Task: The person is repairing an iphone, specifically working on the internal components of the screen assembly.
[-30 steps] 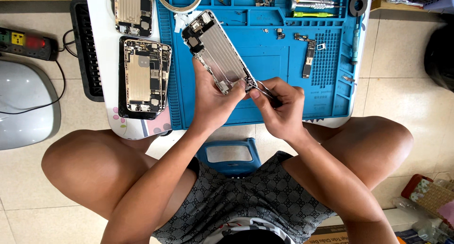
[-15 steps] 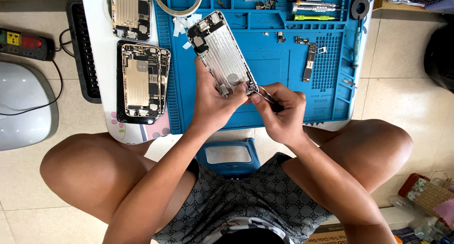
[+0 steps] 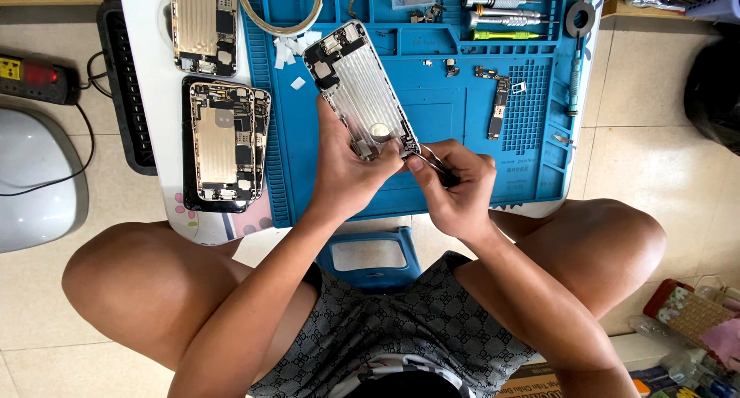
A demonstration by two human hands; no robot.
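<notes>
Gripping phone panel in left hand, right hand with tweezers at its lower corner

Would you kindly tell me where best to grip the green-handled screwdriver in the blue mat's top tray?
Probably by the green handle of the green-handled screwdriver, pinched from above across its width. It lies flat, handle left and tip right, just below two silver drivers, so the near side looks freer.

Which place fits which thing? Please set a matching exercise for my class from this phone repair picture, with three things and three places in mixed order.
Things:
1. phone screen panel
2. roll of tape
3. green-handled screwdriver

Places:
A. in the tool row at the mat's far right
B. held in the left hand
C. at the blue mat's far left corner

Pairs: 1-B, 2-C, 3-A
</notes>
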